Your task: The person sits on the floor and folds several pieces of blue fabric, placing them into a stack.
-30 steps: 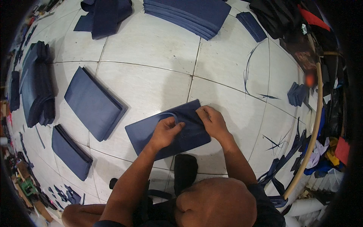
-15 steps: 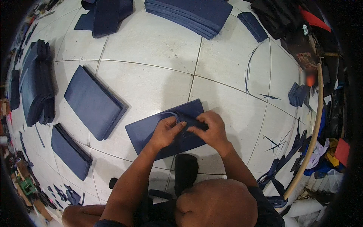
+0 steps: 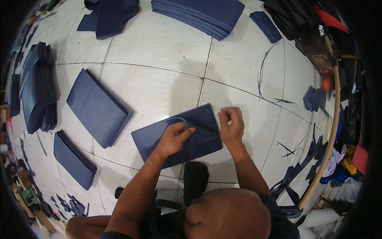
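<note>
A rectangular dark blue fabric stack [image 3: 205, 145] lies flat on the floor in front of me. My left hand [image 3: 174, 139] rests over its middle, thumb and fingers pinched on a narrow blue strip [image 3: 177, 119] that curves up from the surface. Whether this strip is loose or a folded edge of the top piece, I cannot tell. Just past the stack's right end, my right hand [image 3: 231, 125] is raised with its fingers curled in. What its fingertips hold, if anything, is too small to make out.
Left of me are two folded blue fabric stacks [image 3: 97, 107] [image 3: 73, 161] and a taller pile [image 3: 38, 89]. A thick layered pile [image 3: 199, 14] lies at the far side. Thin offcuts [image 3: 288, 149] scatter to the right, before a curved wooden rod [image 3: 328, 147] and heaped cloth.
My right hand has let go of the fabric and moved right, off the stack. The right part it had bunched up now lies flat. My left hand has stayed in place.
</note>
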Motion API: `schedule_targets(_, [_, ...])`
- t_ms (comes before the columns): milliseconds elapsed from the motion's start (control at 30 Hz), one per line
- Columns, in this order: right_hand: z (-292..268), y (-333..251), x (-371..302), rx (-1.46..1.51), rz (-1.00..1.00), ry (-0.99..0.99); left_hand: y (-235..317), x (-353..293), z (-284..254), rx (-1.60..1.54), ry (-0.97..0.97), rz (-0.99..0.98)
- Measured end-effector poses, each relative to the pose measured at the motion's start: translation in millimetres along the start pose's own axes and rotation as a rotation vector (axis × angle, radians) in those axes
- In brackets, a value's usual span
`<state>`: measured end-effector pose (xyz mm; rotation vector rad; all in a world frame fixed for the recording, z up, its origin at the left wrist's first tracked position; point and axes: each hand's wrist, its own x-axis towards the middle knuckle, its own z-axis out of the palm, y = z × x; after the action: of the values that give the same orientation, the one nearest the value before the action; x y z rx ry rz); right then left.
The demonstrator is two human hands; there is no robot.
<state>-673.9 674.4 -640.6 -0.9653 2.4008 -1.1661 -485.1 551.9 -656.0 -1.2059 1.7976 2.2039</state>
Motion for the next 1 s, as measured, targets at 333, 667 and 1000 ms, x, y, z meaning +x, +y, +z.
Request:
schedule_targets(333, [1.5,-3.0,-12.1,-0.065,-0.32,-0.397,4.3,0.6,2.6,0.05,0.03,0.016])
schedule_targets(667, [4.5,0.7,4.3,-0.1,0.103,-0.525,5.8,-2.3,3.7,-0.078,0.015,0.002])
schedule_targets(1000, [-9.1,-10.4,-14.2,-0.048,-0.331,-0.211,3.9,-2.2,4.1,-0.057,0.034,0.046])
